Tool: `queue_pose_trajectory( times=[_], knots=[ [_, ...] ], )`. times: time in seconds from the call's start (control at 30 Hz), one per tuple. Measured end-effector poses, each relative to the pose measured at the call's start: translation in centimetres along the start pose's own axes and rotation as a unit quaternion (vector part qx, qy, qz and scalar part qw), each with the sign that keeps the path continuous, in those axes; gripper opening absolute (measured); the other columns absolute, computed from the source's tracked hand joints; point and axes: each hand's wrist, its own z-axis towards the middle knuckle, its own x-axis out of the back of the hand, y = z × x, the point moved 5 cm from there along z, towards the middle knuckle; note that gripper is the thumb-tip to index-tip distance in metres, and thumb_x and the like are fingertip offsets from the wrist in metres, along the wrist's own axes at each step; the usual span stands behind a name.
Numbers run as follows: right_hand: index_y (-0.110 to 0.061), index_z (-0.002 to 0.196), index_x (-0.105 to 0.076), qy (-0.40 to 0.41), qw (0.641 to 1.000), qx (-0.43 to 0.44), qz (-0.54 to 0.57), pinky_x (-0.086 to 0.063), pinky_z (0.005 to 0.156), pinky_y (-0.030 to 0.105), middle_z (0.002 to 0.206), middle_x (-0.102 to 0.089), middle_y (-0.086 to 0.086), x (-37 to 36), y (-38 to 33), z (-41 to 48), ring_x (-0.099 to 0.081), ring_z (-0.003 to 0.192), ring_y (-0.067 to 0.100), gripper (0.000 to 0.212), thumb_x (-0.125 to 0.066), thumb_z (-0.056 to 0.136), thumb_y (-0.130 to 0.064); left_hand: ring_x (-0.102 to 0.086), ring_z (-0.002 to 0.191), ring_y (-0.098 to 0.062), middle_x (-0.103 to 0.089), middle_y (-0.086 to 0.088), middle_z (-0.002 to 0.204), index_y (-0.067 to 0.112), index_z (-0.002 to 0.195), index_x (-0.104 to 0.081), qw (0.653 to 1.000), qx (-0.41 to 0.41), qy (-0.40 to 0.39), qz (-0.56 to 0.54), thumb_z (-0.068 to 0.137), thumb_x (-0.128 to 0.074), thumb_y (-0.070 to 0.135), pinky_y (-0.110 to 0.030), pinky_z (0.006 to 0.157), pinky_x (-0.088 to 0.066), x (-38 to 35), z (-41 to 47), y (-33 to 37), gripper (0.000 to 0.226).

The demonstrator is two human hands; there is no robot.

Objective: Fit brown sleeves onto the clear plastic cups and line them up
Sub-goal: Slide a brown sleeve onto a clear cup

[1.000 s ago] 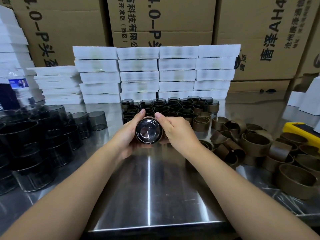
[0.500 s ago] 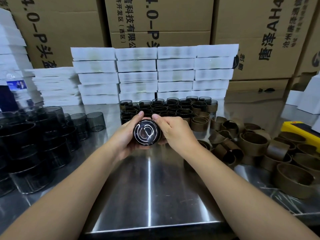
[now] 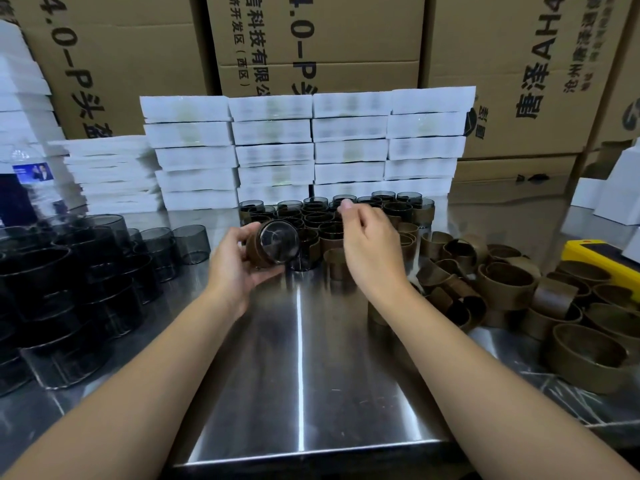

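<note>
Cup (image 3: 277, 244), wearing its sleeve (image 3: 257, 252), sits in my left grip (image 3: 239, 268), fingers curled round it, over the surface (image 3: 301, 375) just before the rows (image 3: 391, 209) of sleeved cups. It lies sideways, long axis running from me toward the rows, clear base facing me. My right grip (image 3: 370, 251) hovers above those rows, loosely curled, holding nothing. To the left crowd bare cups (image 3: 104, 271); loose sleeves (image 3: 505, 282) heap on the right; white boxes (image 3: 273, 154) wall the back.

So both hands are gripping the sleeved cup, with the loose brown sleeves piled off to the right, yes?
Not quite. In the head view only the left hand grips the sleeved cup; the right hand is apart from it, above the lined-up cups, holding nothing visible. The loose brown sleeves are indeed piled off to the right.
</note>
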Motion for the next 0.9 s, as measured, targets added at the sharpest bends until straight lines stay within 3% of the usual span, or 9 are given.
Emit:
queue_pose_trajectory(
  times=[0.1,0.27,0.4,0.5,0.57,0.77,0.9],
  knots=[
    [-0.016,0.104,-0.063,0.04,0.999,-0.004,0.018,-0.025,0.072,0.019,0.103,-0.052,-0.004,0.37,0.05,-0.01,-0.044,0.092,0.007,0.035,-0.037,0.1,-0.038,-0.062,0.092,-0.025,-0.06,-0.015,0.107,0.003,0.117,-0.061,0.998,-0.046,0.04,0.026,0.091,-0.044,0.003,-0.038,0.059,-0.061,0.57,0.38,0.53,0.03],
    [-0.02,0.094,-0.058,0.047,0.999,0.004,0.008,-0.025,0.067,0.019,0.097,-0.049,-0.004,0.24,-0.08,-0.22,-0.044,0.086,0.009,0.025,-0.039,0.1,-0.035,-0.057,0.069,-0.009,-0.05,0.002,0.076,0.018,0.122,-0.06,0.966,-0.116,0.057,0.226,0.088,-0.058,0.005,-0.025,0.05,-0.055,0.32,0.68,0.15,0.037],
    [-0.016,0.101,-0.061,0.046,0.999,0.006,0.005,-0.025,0.067,0.018,0.1,-0.048,-0.005,0.19,-0.07,-0.2,-0.044,0.088,0.009,0.028,-0.039,0.1,-0.035,-0.058,0.067,-0.008,-0.058,0.009,0.068,0.023,0.125,-0.058,0.92,-0.187,0.056,0.339,0.082,-0.067,0.013,-0.027,0.063,-0.05,0.45,0.65,0.49,0.045],
    [-0.016,0.104,-0.061,0.037,0.999,0.005,0.004,-0.025,0.068,0.018,0.103,-0.049,-0.005,0.1,-0.06,-0.2,-0.044,0.089,0.008,0.03,-0.039,0.1,-0.036,-0.062,0.08,-0.009,-0.064,0.013,0.075,0.032,0.125,-0.056,0.879,-0.222,0.065,0.417,0.079,-0.069,0.019,-0.028,0.074,-0.045,0.6,0.5,0.83,0.049],
    [-0.017,0.105,-0.06,0.029,1.0,0.005,0.002,-0.026,0.07,0.018,0.106,-0.05,-0.005,-0.01,-0.08,-0.27,-0.045,0.091,0.008,0.029,-0.039,0.1,-0.036,-0.062,0.085,-0.011,-0.065,0.014,0.08,0.033,0.124,-0.057,0.861,-0.233,0.061,0.447,0.079,-0.07,0.02,-0.027,0.073,-0.044,0.58,0.39,0.77,0.049],
    [-0.017,0.11,-0.06,0.017,1.0,0.009,0.006,-0.032,0.076,0.023,0.111,-0.051,-0.004,-0.13,-0.3,-0.52,-0.051,0.093,0.011,0.03,-0.04,0.099,-0.035,-0.062,0.086,-0.009,-0.064,0.014,0.086,0.023,0.114,-0.065,0.871,-0.244,0.032,0.424,0.077,-0.076,0.009,-0.009,0.068,-0.04,0.45,0.73,0.44,0.041],
    [-0.018,0.109,-0.061,0.015,1.0,0.01,0.006,-0.03,0.074,0.023,0.111,-0.051,-0.005,-0.2,-0.32,-0.53,-0.052,0.091,0.013,0.029,-0.04,0.099,-0.034,-0.053,0.101,-0.007,-0.06,0.003,0.112,0.019,0.119,-0.064,0.855,-0.262,0.033,0.446,0.077,-0.077,0.005,-0.013,0.083,-0.037,0.41,0.72,0.45,0.047]
  ],
)
